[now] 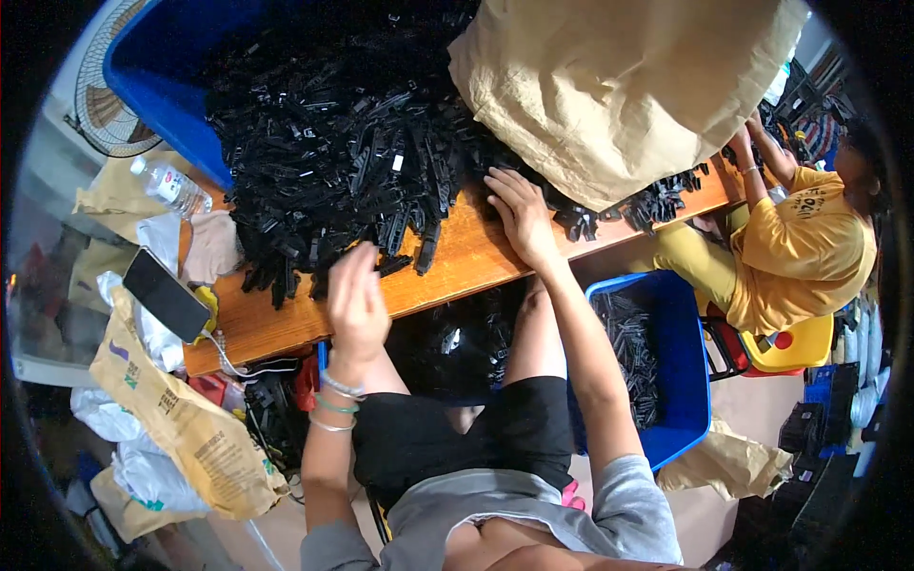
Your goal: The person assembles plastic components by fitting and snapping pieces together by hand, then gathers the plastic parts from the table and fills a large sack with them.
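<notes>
A large heap of small black plastic parts (pixel 333 162) covers much of the wooden table (pixel 276 328) in front of me. My left hand (pixel 357 300) is raised at the table's near edge, just short of the heap; it is slightly blurred, its fingers are stretched out, and I see nothing in it. My right hand (pixel 519 217) rests at the heap's right-hand edge with fingers extended over the wood, close under a large brown paper sack (pixel 609 124). Its fingertips reach the nearest parts, but none is visibly gripped.
A blue bin (pixel 167 95) lies tipped behind the heap. Another blue bin (pixel 690 381) with black parts stands by my right leg. A phone (pixel 167 293), a water bottle (pixel 171 186) and a paper bag (pixel 181 414) are at left. A person in yellow (pixel 795 252) works at right.
</notes>
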A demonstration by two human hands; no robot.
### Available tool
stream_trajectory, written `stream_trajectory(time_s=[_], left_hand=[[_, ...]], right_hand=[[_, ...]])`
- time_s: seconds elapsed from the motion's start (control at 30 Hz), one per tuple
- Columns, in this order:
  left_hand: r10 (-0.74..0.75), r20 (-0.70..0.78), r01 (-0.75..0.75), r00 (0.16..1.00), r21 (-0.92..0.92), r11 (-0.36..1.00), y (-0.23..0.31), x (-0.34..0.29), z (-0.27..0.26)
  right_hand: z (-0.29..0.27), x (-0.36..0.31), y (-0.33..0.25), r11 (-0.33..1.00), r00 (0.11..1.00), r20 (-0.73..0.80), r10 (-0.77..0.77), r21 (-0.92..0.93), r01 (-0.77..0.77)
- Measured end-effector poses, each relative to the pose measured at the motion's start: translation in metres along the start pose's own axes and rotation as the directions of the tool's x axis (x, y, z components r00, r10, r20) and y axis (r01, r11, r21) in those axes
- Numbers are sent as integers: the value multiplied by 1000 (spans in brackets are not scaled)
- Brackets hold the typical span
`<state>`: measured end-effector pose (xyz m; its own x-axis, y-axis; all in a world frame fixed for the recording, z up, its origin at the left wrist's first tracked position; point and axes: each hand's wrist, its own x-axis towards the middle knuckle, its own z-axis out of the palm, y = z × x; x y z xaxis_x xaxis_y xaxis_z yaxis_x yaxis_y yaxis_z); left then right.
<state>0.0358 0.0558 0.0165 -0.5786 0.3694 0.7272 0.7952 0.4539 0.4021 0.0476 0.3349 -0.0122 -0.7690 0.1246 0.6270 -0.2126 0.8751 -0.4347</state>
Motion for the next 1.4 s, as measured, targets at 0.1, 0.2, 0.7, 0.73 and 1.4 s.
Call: stream_trajectory(time_s=[0.1,0.2,0.7,0.73,1.4], left_hand=[[130,146,-109,981,-144,983,28,-4,41],[166,279,-112,946,-199,974,44,-5,60],[415,53,-399,908,-190,897,156,203,182],[392,60,-380,918,-151,912,168,212,191],[862,-283,-906,419,-65,419,163,279,178]], right_hand=[[-2,-4,5,986,983,-112,145,96,-134],[-5,-7,-5,996,997,-54,55,-68,-59],[-38,-43,22,849,747,-437,500,77,-523],[-33,-38,21,843,748,-440,497,39,-537],[-36,-6,59,838,508,-688,518,289,-463]])
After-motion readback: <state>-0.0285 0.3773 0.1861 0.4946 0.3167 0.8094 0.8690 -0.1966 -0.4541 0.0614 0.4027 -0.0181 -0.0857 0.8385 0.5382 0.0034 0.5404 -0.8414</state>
